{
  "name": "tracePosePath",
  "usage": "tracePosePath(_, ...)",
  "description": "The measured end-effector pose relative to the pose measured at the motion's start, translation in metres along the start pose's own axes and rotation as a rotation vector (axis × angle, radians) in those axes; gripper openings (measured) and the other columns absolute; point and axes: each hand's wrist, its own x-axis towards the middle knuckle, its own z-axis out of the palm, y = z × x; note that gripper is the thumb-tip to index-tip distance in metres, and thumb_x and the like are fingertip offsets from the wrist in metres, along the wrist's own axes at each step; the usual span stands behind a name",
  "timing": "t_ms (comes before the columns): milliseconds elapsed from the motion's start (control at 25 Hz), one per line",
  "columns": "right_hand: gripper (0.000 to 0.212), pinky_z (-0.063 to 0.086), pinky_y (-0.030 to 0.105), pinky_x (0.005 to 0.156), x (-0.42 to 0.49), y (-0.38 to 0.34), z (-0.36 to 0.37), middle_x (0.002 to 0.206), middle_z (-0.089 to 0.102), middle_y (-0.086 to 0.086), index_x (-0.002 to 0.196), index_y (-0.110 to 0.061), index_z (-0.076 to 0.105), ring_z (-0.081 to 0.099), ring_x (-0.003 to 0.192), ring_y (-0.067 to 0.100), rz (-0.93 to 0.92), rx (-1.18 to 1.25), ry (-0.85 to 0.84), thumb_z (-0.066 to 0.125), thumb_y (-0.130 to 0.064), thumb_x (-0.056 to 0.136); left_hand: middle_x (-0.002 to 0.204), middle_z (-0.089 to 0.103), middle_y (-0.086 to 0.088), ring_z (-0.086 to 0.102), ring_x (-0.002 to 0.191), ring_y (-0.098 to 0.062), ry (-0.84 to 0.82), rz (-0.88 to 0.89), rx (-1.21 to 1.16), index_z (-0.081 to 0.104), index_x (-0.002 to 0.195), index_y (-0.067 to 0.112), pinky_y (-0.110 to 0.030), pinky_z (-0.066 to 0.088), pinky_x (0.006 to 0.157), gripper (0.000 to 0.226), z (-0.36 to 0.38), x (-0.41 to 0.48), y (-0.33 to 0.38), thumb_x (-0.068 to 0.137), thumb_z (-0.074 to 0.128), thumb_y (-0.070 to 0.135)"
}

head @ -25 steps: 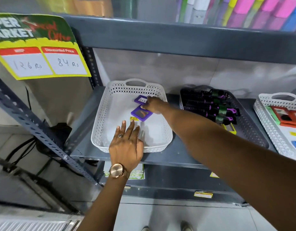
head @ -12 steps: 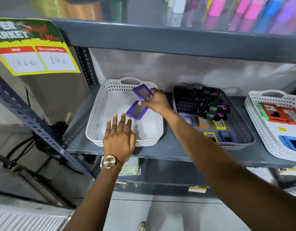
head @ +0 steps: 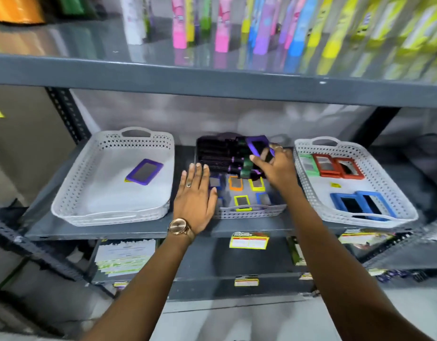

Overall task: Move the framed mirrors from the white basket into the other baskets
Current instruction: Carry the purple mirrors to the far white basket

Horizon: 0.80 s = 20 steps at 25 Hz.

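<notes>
The white basket (head: 72,193) at the left of the shelf holds one purple framed mirror (head: 145,171) lying flat. My right hand (head: 274,168) grips a second purple framed mirror (head: 258,147) and holds it tilted above the back of the middle basket (head: 252,211). That basket holds small blue, orange and yellow framed mirrors and dark brushes. My left hand (head: 195,195) hovers open, fingers spread, over the middle basket's left front corner. A third basket (head: 394,193) at the right holds green, red and blue framed mirrors.
The grey shelf's front edge (head: 138,228) runs below the baskets, with price tags stuck under it. An upper shelf (head: 212,77) overhangs closely and carries colourful bottles. A slotted metal upright (head: 65,114) stands at the left rear.
My right hand lifted one purple mirror out of the white basket and carried it right, over the middle basket. My left hand left the white basket's front and shifted right too.
</notes>
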Motion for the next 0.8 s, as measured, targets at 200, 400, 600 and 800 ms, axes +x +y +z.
tracePosePath(200, 0.055, 0.048, 0.04, 0.091, 0.012, 0.087, -0.075, 0.11, 0.066, 0.027, 0.103, 0.005, 0.066, 0.06, 0.109, 0.037, 0.177, -0.18, 0.067, 0.078, -0.039, 0.071, 0.155, 0.023, -0.018, 0.011, 0.146, -0.028, -0.084, 0.013, 0.084, 0.02, 0.147, 0.002, -0.041, 0.0, 0.12, 0.069, 0.038, 0.014, 0.026, 0.092, 0.011, 0.043)
tracePosePath(400, 0.071, 0.041, 0.043, 0.102, 0.011, 0.132, -0.092, 0.132, 0.056, 0.021, 0.123, -0.002, 0.059, 0.048, 0.126, 0.037, 0.388, -0.335, 0.017, 0.077, -0.048, 0.071, 0.156, 0.019, -0.017, 0.009, 0.146, -0.027, -0.096, -0.029, 0.14, 0.014, 0.147, 0.001, -0.041, -0.002, 0.119, 0.081, 0.047, 0.017, 0.021, 0.083, 0.002, 0.049)
tracePosePath(600, 0.069, 0.038, 0.04, 0.1, 0.001, 0.15, -0.082, 0.127, 0.061, 0.012, 0.125, -0.009, 0.056, 0.057, 0.121, 0.031, 0.439, -0.596, -0.087, 0.064, -0.057, 0.076, 0.157, 0.013, -0.016, 0.004, 0.146, -0.025, -0.122, -0.058, 0.145, 0.009, 0.148, 0.002, -0.041, -0.003, 0.119, 0.078, 0.049, 0.017, 0.022, 0.083, 0.009, 0.046)
tracePosePath(800, 0.068, 0.043, 0.034, 0.089, 0.002, 0.144, -0.082, 0.122, 0.063, 0.009, 0.123, -0.012, 0.055, 0.062, 0.112, 0.028, 0.431, -0.719, -0.142, 0.06, -0.062, 0.076, 0.157, 0.015, -0.017, 0.005, 0.146, -0.026, -0.119, -0.06, 0.139, 0.012, 0.147, 0.002, -0.041, -0.003, 0.119, 0.075, 0.049, 0.017, 0.021, 0.084, 0.014, 0.044)
